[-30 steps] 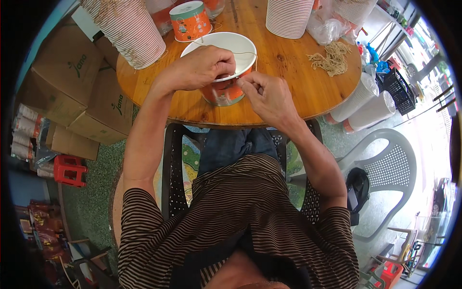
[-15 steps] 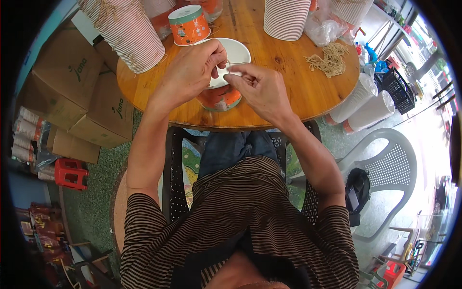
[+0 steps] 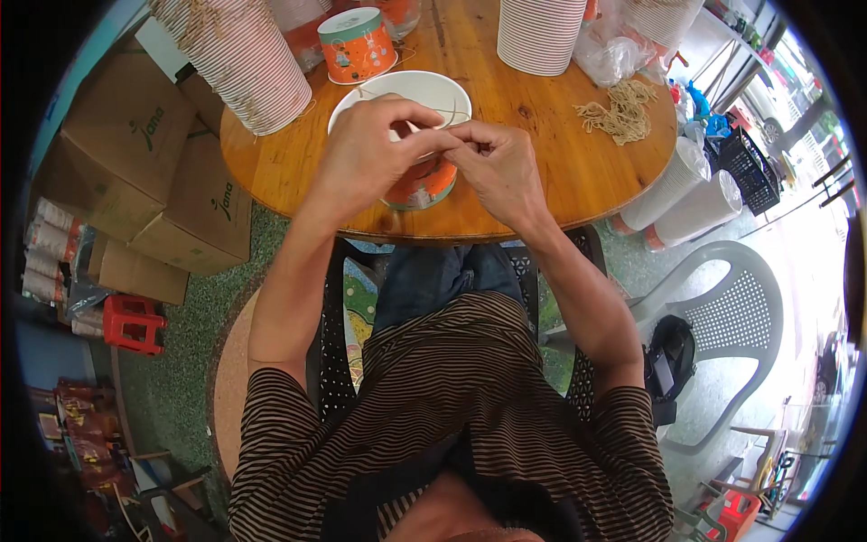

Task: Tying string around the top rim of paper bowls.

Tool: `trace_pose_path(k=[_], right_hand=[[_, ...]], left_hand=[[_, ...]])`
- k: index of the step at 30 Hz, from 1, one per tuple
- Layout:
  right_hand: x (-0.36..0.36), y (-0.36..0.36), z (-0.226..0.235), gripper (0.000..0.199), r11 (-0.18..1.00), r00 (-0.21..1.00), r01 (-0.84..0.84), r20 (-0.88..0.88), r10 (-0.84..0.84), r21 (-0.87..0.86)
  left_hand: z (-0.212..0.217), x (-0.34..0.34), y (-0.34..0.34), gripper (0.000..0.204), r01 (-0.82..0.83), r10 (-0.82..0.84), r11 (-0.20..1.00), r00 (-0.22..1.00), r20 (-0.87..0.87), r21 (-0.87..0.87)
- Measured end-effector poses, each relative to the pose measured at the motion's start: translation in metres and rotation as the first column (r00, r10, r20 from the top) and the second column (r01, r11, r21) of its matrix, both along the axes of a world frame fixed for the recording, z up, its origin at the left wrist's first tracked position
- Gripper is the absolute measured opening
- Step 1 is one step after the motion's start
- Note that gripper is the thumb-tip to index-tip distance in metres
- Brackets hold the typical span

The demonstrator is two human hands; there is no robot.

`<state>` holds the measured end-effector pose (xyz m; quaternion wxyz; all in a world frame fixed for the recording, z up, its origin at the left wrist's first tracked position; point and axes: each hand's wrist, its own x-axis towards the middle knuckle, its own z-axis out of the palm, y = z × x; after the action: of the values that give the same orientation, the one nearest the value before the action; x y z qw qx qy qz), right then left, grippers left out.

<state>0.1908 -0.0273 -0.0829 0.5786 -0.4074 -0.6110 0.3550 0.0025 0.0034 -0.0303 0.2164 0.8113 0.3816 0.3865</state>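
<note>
A paper tub (image 3: pixel 421 193), white inside with an orange patterned wall, stands near the table's front edge. Over its near rim, my left hand (image 3: pixel 368 155) and my right hand (image 3: pixel 498 167) meet, thumbs and fingertips pinched together. A thin tan string (image 3: pixel 453 110) shows at their fingertips, with a loose end over the tub's mouth. My left hand covers the tub's left side. How the string runs between the fingers is partly hidden.
Nested tubs (image 3: pixel 239 68) with tan strings stand at the left, and another stack (image 3: pixel 542 32) stands at the back. An upside-down orange tub (image 3: pixel 358 56) sits behind the working tub. At the right lie a tan string bundle (image 3: pixel 623 113) and a clear plastic bag (image 3: pixel 619 59).
My hands have come together at the tub's near rim, the left moving right and slightly down. The string's loose end now sticks up above the fingers.
</note>
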Motion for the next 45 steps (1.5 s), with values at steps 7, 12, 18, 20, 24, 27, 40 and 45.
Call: trace_pose_path(k=[7,12,18,20,24,27,40,45], right_hand=[[0.003,-0.004,0.002,0.019,0.998,0.998,-0.009,0.068,0.013,-0.061],[0.004,-0.002,-0.014,0.027,0.995,0.999,-0.052,0.012,0.051,0.083],[0.03,-0.008,-0.014,0.037,0.991,0.977,-0.003,0.212,-0.025,0.135],[0.043,-0.005,-0.008,0.037,0.975,0.967,0.007,0.245,-0.063,0.22],[0.058,-0.009,0.014,0.02,0.923,0.936,-0.071,0.345,-0.07,0.379],[0.066,-0.007,0.018,0.015,0.883,0.877,-0.201,0.48,-0.031,0.424],[0.062,0.007,0.043,0.022,0.772,0.834,-0.301,0.548,-0.072,0.56],[0.068,0.015,0.033,0.029,0.815,0.858,-0.259,0.511,-0.052,0.518]], left_hand=[[-0.002,0.012,-0.004,0.02,0.059,-0.055,0.998,0.994,0.089,-0.037],[-0.008,0.009,-0.003,0.01,0.22,-0.138,0.958,0.916,0.377,-0.185],[-0.003,0.005,-0.009,0.014,0.212,-0.182,0.929,0.976,0.122,-0.305],[-0.006,0.005,-0.002,0.017,0.225,-0.191,0.932,0.971,0.144,-0.284],[0.001,0.009,-0.003,0.016,0.156,-0.139,0.967,0.985,0.098,-0.201],[0.009,0.01,-0.005,0.014,0.105,-0.103,0.943,0.994,0.025,-0.316],[0.016,0.018,-0.007,0.019,0.119,-0.174,0.947,0.971,-0.165,-0.298],[0.017,0.017,-0.004,0.021,0.174,-0.232,0.951,0.947,-0.22,-0.254]])
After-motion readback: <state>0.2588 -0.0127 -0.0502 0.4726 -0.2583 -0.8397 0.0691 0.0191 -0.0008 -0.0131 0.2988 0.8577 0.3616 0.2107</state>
